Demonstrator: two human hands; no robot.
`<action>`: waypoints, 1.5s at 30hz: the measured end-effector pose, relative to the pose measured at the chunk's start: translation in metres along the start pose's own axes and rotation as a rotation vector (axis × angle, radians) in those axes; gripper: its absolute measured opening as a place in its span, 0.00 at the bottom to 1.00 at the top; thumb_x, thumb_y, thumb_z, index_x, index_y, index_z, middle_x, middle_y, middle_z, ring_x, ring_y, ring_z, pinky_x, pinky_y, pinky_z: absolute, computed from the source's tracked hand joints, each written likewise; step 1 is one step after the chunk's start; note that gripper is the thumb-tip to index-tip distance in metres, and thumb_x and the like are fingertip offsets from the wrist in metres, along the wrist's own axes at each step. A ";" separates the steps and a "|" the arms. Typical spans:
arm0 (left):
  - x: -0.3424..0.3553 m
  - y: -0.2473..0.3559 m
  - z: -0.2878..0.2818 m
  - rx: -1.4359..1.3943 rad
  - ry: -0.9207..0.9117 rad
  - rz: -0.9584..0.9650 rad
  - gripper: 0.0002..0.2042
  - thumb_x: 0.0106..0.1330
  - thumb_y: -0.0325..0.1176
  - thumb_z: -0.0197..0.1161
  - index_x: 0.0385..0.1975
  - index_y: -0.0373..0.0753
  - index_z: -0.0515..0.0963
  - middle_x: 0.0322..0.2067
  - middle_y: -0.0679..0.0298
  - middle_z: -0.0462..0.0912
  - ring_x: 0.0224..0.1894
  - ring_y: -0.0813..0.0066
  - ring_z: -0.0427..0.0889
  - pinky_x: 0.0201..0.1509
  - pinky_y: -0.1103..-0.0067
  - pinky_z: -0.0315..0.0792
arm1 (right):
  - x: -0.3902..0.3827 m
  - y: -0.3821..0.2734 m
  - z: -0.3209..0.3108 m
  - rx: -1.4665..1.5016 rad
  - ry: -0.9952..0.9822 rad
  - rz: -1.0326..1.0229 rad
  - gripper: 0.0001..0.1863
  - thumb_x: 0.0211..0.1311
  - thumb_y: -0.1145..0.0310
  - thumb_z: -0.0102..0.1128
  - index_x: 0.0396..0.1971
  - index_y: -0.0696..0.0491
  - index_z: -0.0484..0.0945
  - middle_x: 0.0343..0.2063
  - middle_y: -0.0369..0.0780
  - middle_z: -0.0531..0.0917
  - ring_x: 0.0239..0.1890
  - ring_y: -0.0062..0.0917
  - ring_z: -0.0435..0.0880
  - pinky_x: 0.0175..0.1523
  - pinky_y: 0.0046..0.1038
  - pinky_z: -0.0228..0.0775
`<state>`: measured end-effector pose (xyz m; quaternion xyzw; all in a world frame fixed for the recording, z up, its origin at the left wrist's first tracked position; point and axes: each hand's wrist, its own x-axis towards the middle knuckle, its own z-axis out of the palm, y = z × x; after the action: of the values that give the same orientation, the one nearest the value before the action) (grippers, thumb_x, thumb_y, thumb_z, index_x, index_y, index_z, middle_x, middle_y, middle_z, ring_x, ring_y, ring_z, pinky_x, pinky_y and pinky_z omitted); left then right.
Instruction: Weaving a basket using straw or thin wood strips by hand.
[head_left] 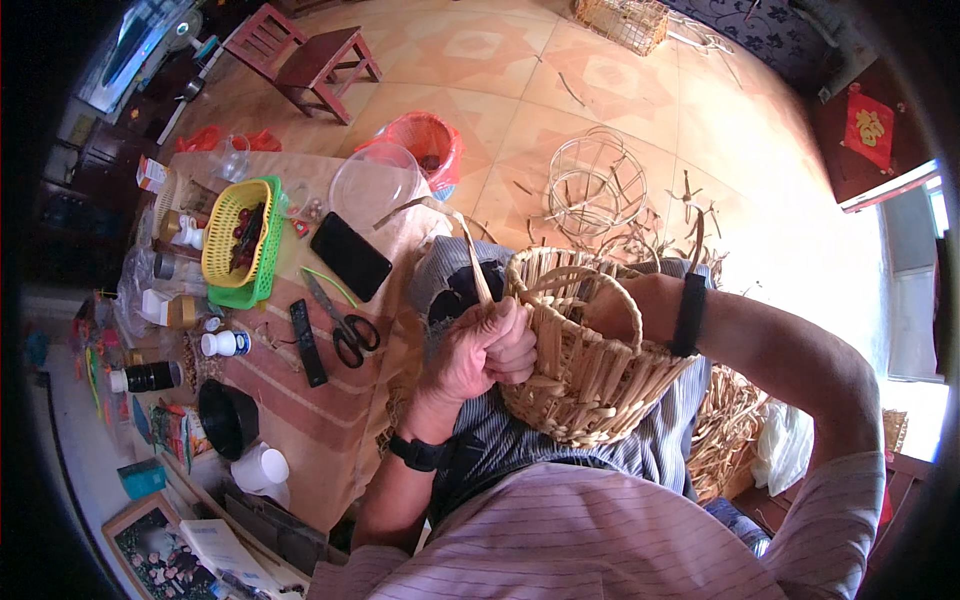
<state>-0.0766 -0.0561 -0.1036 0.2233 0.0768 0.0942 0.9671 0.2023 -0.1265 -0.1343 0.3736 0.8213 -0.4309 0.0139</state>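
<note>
A woven straw basket (pixel 575 395) with a looped handle (pixel 632 318) rests tilted on my lap. At its left rim, my left hand (pixel 490 345) is closed in a fist round a flat straw strand (pixel 474 255), which rises from the grip and bends over to the left. My right hand (pixel 608 308) reaches inside the basket from the right. The basket wall and handle hide its fingers, so what they hold is not visible.
On the left table lie scissors (pixel 345 325), a phone (pixel 351 256), a remote (pixel 308 343) and a yellow basket (pixel 224 250). A red-lined bin (pixel 440 150) stands beyond. Loose straw (pixel 735 430) and a round frame (pixel 598 180) lie on the floor; a wooden chair (pixel 315 65) stands farther off.
</note>
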 end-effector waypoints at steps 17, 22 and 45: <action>-0.010 -0.023 0.074 1.403 0.394 0.367 0.06 0.61 0.22 0.71 0.33 0.36 0.78 0.30 0.61 0.80 0.30 0.68 0.83 0.33 0.75 0.75 | -0.086 -0.080 -0.105 0.177 0.091 0.345 0.15 0.70 0.61 0.63 0.46 0.56 0.85 0.36 0.45 0.88 0.41 0.33 0.87 0.49 0.34 0.78; -0.006 -0.032 0.084 1.481 0.460 0.344 0.07 0.62 0.21 0.70 0.37 0.35 0.79 0.31 0.60 0.80 0.33 0.67 0.84 0.35 0.74 0.76 | -0.117 -0.091 -0.103 0.105 0.386 0.473 0.13 0.67 0.60 0.69 0.39 0.56 0.86 0.32 0.41 0.87 0.37 0.28 0.86 0.44 0.30 0.77; -0.004 -0.060 0.091 1.658 0.674 0.510 0.13 0.51 0.18 0.72 0.34 0.39 0.79 0.30 0.61 0.77 0.29 0.62 0.81 0.31 0.70 0.75 | -0.044 -0.060 -0.039 0.562 0.141 -0.143 0.16 0.72 0.66 0.57 0.50 0.61 0.79 0.47 0.48 0.85 0.52 0.31 0.82 0.60 0.33 0.72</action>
<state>-0.0545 -0.1476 -0.0492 0.8141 0.3448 0.2788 0.3751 0.2079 -0.1465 -0.0527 0.3330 0.6930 -0.6142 -0.1778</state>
